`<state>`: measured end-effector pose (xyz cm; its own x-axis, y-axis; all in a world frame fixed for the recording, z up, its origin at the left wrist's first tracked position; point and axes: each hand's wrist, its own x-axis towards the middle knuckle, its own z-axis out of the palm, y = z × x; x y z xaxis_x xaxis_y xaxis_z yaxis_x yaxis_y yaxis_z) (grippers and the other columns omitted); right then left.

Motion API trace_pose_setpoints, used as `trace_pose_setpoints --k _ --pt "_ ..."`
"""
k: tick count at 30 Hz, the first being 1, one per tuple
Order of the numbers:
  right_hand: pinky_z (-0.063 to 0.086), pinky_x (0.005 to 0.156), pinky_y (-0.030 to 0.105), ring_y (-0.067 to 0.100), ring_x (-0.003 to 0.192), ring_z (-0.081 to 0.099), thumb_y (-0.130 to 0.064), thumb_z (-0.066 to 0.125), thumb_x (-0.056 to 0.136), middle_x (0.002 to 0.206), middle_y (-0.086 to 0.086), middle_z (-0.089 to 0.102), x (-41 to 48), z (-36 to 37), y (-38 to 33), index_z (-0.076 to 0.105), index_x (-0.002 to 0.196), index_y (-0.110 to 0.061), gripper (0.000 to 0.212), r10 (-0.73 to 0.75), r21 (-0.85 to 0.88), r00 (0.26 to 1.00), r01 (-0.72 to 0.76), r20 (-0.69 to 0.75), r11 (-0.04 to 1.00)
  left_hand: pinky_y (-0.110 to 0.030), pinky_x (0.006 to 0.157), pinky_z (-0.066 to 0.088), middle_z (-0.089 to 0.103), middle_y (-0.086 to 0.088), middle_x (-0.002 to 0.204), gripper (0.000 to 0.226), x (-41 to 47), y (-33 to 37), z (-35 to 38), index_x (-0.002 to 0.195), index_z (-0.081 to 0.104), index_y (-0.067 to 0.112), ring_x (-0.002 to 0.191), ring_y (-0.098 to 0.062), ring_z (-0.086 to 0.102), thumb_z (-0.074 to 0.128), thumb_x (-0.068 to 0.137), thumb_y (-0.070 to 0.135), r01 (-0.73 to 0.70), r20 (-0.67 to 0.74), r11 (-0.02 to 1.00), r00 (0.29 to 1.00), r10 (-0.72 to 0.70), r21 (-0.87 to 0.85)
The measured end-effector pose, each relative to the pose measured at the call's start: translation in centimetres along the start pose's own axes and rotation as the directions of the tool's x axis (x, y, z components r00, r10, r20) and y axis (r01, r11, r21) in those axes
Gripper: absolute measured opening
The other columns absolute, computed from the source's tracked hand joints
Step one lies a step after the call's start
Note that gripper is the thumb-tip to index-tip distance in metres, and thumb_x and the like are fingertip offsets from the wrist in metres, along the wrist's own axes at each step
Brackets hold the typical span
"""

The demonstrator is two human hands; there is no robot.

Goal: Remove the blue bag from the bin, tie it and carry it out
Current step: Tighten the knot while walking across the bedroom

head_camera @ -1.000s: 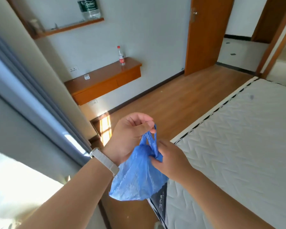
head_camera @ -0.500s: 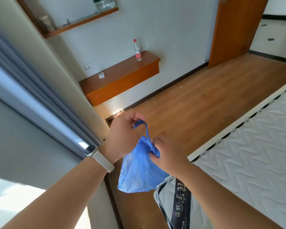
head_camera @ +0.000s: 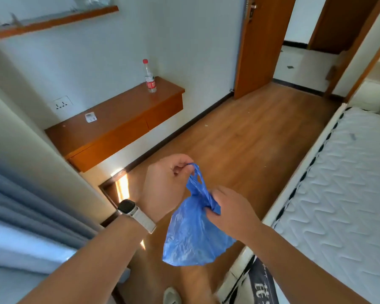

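Observation:
A blue plastic bag [head_camera: 191, 235] hangs in the air in front of me, above the wooden floor. My left hand [head_camera: 165, 185], with a watch on its wrist, pinches the bag's handle loop and holds it up. My right hand [head_camera: 233, 213] grips the gathered neck of the bag just below that loop. The bag's body bulges downward between my forearms. No bin is in view.
A bare mattress [head_camera: 342, 194] fills the right side. A wall-mounted wooden desk [head_camera: 119, 126] with a red-capped bottle [head_camera: 150, 77] is ahead on the left, a grey curtain [head_camera: 20, 211] at far left. An open wooden door [head_camera: 261, 47] leads to a tiled hallway.
My view has swung toward the doorway. My left hand has pulled the handle loop up and away from my right hand, which stays on the bag's neck.

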<state>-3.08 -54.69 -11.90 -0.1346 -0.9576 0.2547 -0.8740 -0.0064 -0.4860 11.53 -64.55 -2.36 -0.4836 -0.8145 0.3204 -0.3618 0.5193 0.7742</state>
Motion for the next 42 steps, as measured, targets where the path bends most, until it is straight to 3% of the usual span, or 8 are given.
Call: trace_pose_setpoints --k 6,14,21,26,29,34,37,42 --pt "0.044 0.059 0.034 0.020 0.072 0.055 -0.035 0.064 0.079 0.076 -0.003 0.055 8.0 2.6 -2.6 0.056 0.084 -0.021 0.017 0.112 -0.052 0.993 -0.114 -0.049 0.992 -0.013 0.065 0.049 0.072 0.006 0.074 0.016 7.3 -4.9 -4.7 0.083 0.072 0.020 0.071 -0.004 0.065 0.063 0.087 0.006 0.057 0.170 0.970 0.985 -0.017 -0.238" --pt "0.034 0.057 0.027 0.019 0.069 0.053 -0.027 0.071 0.075 0.074 -0.013 0.044 16.9 3.6 -5.0 0.054 0.088 -0.026 0.021 0.100 -0.053 0.981 -0.111 -0.166 0.992 -0.017 0.066 0.051 0.071 0.002 0.080 0.011 14.0 -9.4 -7.8 0.090 0.065 0.015 0.074 -0.010 0.067 0.060 0.088 0.006 0.071 0.171 0.902 0.985 0.003 -0.425" --pt "0.046 0.058 0.038 0.024 0.070 0.056 -0.023 0.067 0.074 0.074 -0.003 0.058 23.4 4.8 -3.5 0.053 0.085 -0.026 0.018 0.130 0.006 0.971 -0.132 -0.203 0.991 -0.026 0.070 0.057 0.070 0.001 0.079 0.013 20.4 -12.9 -7.0 0.090 0.062 0.022 0.076 -0.015 0.069 0.057 0.091 0.010 0.093 0.208 0.881 0.978 0.006 -0.464" --pt "0.040 0.057 0.030 0.016 0.067 0.050 -0.024 0.065 0.073 0.072 -0.016 0.041 29.1 6.6 0.6 0.042 0.084 -0.035 0.028 0.148 0.044 0.960 -0.142 -0.238 0.989 -0.018 0.065 0.053 0.069 0.001 0.076 0.011 27.2 -15.8 -4.5 0.091 0.062 0.020 0.071 -0.012 0.067 0.058 0.090 0.010 0.132 0.237 0.880 0.971 -0.023 -0.456" --pt "0.036 0.057 0.027 0.010 0.068 0.044 -0.025 0.064 0.072 0.073 -0.017 0.039 33.1 7.1 3.3 0.041 0.083 -0.036 0.029 0.171 0.058 0.960 -0.162 -0.221 0.985 -0.016 0.064 0.052 0.069 0.004 0.075 0.013 32.0 -16.9 -2.8 0.090 0.063 0.021 0.070 -0.009 0.067 0.060 0.089 0.009 0.166 0.260 0.897 0.964 -0.060 -0.409" --pt "0.029 0.053 0.026 0.009 0.062 0.032 -0.026 0.062 0.072 0.067 -0.014 0.037 39.5 6.3 7.2 0.023 0.073 -0.037 0.041 0.169 0.059 0.965 -0.160 -0.202 0.985 -0.020 0.065 0.053 0.068 0.004 0.073 0.016 39.7 -16.7 -0.7 0.088 0.063 0.022 0.069 -0.010 0.066 0.060 0.089 0.006 0.139 0.300 0.904 0.954 -0.012 -0.403" --pt "0.022 0.049 0.020 0.010 0.060 0.032 -0.023 0.065 0.073 0.065 -0.010 0.039 43.6 4.5 9.6 0.027 0.071 -0.030 0.038 0.170 0.046 0.964 -0.164 -0.206 0.985 -0.023 0.068 0.055 0.068 0.005 0.072 0.017 44.5 -16.0 0.6 0.088 0.062 0.022 0.070 -0.011 0.066 0.060 0.089 0.005 0.089 0.301 0.904 0.953 0.046 -0.419" --pt "0.039 0.052 0.030 0.013 0.063 0.045 -0.030 0.060 0.078 0.071 -0.008 0.047 48.0 1.9 13.2 0.044 0.076 -0.023 0.017 0.233 0.037 0.950 -0.230 -0.208 0.972 -0.025 0.067 0.055 0.067 0.008 0.067 0.020 51.0 -14.5 3.3 0.085 0.062 0.021 0.067 -0.009 0.064 0.059 0.089 0.001 0.049 0.315 0.886 0.943 0.112 -0.460"
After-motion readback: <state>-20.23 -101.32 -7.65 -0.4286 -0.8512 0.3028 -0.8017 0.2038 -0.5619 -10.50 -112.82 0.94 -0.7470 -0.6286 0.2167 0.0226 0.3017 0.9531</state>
